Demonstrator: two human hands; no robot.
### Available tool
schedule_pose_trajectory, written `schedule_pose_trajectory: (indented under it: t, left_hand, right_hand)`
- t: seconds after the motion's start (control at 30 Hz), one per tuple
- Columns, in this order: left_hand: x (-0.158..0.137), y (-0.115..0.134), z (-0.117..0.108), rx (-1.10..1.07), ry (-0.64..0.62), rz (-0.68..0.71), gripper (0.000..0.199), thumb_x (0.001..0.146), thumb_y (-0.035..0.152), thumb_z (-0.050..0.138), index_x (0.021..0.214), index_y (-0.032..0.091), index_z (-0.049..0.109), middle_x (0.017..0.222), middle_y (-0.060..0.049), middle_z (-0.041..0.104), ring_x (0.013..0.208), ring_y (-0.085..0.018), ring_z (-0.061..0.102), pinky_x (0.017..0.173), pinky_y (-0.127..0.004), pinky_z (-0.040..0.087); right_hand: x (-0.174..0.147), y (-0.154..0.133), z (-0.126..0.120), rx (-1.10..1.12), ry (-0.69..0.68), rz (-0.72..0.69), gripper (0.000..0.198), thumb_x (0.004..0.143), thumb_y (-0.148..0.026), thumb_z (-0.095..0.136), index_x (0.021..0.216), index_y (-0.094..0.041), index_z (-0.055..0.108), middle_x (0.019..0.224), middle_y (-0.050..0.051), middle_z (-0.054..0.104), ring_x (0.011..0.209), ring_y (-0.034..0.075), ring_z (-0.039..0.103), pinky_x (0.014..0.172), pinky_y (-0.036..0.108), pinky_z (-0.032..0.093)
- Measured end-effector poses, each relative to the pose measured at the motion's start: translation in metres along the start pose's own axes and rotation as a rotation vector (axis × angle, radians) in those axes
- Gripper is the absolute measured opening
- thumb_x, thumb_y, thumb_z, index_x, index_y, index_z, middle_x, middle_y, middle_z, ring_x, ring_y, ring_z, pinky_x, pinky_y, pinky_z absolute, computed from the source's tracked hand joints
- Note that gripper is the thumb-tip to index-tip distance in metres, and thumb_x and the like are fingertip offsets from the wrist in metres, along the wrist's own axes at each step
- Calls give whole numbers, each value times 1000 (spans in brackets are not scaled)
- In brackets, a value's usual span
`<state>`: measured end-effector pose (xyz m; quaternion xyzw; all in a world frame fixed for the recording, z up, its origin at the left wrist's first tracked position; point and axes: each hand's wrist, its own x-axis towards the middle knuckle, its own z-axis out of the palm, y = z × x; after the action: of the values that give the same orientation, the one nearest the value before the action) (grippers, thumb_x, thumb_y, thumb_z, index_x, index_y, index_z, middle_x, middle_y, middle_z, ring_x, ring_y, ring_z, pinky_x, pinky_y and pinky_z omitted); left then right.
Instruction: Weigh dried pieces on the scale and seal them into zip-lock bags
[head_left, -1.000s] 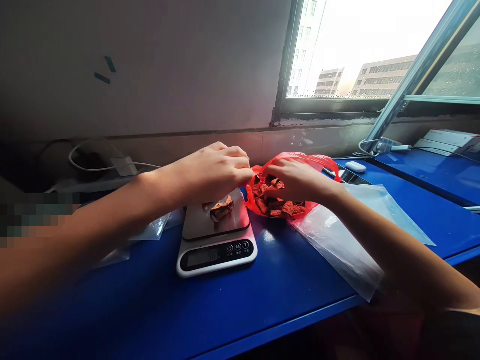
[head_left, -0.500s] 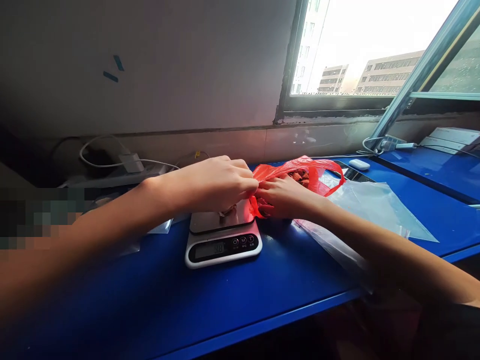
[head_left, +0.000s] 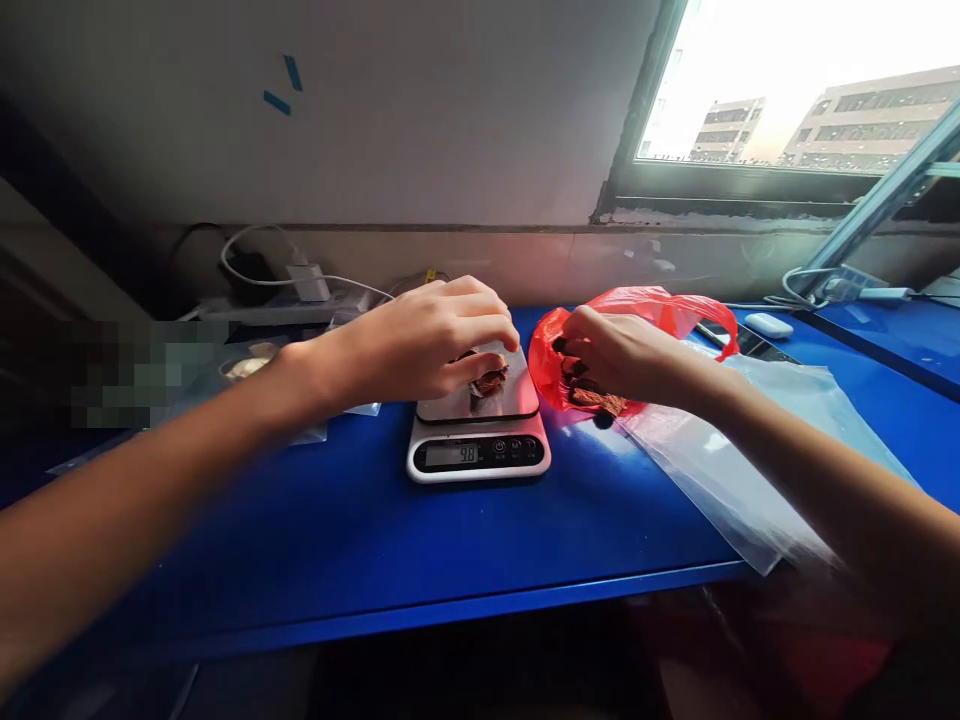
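Observation:
A white kitchen scale (head_left: pixel 480 458) with a metal plate stands on the blue table, its display reading what looks like 9.8. Dried reddish-brown pieces (head_left: pixel 491 382) lie on the plate. Over them hovers my left hand (head_left: pixel 457 335), fingers bent and thumb apart from them; the thumb is close to the pieces. Right of the scale sits an opened red plastic bag (head_left: pixel 551 385) holding more rough brown chunks (head_left: pixel 598 399). My right hand (head_left: pixel 622 350) is at the bag's mouth, its fingers curled around a dark brown piece, partly hidden by the fingers.
Clear plastic bags (head_left: pixel 720 480) lie flat at the right, beside a dark phone (head_left: pixel 757 345) and a white earbud case (head_left: pixel 769 325). A charger with cable (head_left: pixel 307 282) is at the back left. A bag with pale contents (head_left: pixel 251 365) lies behind my left forearm.
My hands have moved apart: the left is over the scale plate, the right over the bag. The bag's mouth is wider and its chunks show more. The display reading has changed; the view has shifted.

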<state>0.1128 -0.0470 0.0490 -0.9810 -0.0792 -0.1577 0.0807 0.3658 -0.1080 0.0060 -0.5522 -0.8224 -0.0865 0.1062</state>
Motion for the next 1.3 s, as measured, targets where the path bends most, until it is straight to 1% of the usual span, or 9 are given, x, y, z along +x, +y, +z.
schedule_pose_trajectory:
  t: [0.27, 0.43, 0.6, 0.8, 0.87, 1.0, 1.13, 1.2, 1.3]
  left_hand:
    - [-50, 10, 14, -92, 163, -3, 17, 89, 15, 55, 102, 19, 66, 103, -6, 70, 106, -20, 60, 98, -36, 48]
    - [-69, 25, 18, -240, 215, -88, 16, 90, 14, 52, 100, 19, 65, 96, -6, 70, 99, -19, 62, 91, -33, 51]
    - [-69, 39, 17, -504, 236, -353, 22, 93, 29, 51, 107, 17, 62, 98, -6, 71, 85, -17, 65, 78, -29, 53]
    - [-72, 40, 12, -687, 297, -595, 25, 91, 37, 53, 98, 16, 65, 82, -4, 71, 78, -16, 66, 70, -27, 51]
    - [-73, 41, 14, -644, 307, -610, 26, 88, 39, 58, 98, 16, 66, 83, -3, 71, 75, -15, 65, 69, -27, 50]
    - [-68, 51, 19, -614, 263, -581, 23, 86, 36, 61, 99, 17, 66, 83, -1, 70, 68, -12, 63, 63, -24, 49]
    - [-62, 60, 16, -635, 185, -524, 13, 85, 29, 61, 85, 16, 65, 78, 0, 68, 65, -11, 61, 58, -22, 47]
    - [-63, 56, 13, -612, 183, -548, 14, 84, 29, 60, 83, 16, 64, 75, 0, 67, 65, -12, 60, 59, -23, 47]
    - [-71, 38, 11, -512, 241, -653, 19, 84, 34, 60, 85, 16, 65, 75, -1, 68, 66, -13, 61, 61, -25, 47]
  right_hand:
    - [-44, -35, -20, 391, 378, 22, 13, 97, -23, 35, 109, -22, 41, 100, 9, 58, 78, 16, 57, 69, 33, 45]
    - [-50, -75, -18, 739, 232, -89, 21, 95, -21, 44, 115, -26, 38, 107, 7, 56, 89, 16, 59, 72, 32, 51]
    - [-12, -101, -1, 978, 135, -191, 17, 90, -20, 54, 100, -22, 41, 90, 1, 56, 77, 9, 56, 63, 23, 48]
    - [20, -100, 9, 982, 85, -120, 16, 87, -25, 57, 90, -20, 43, 75, -3, 53, 66, 8, 51, 56, 22, 41]
    - [16, -99, 8, 972, 33, -103, 16, 89, -24, 54, 100, -20, 42, 75, -3, 55, 64, 8, 50, 55, 22, 41]
    - [-2, -103, 4, 969, -26, -132, 37, 91, -22, 51, 124, -22, 33, 76, -4, 51, 61, 8, 47, 52, 21, 39]
    - [-15, -108, 3, 935, -64, -158, 39, 93, -20, 47, 128, -22, 30, 79, -3, 51, 63, 8, 47, 54, 21, 42]
    - [-19, -107, 1, 874, -51, -162, 41, 92, -20, 49, 129, -22, 31, 89, 1, 55, 68, 9, 52, 58, 23, 46]
    - [-24, -96, -4, 720, 93, -157, 51, 90, -25, 56, 134, -21, 30, 105, 7, 57, 75, 11, 57, 65, 26, 52]
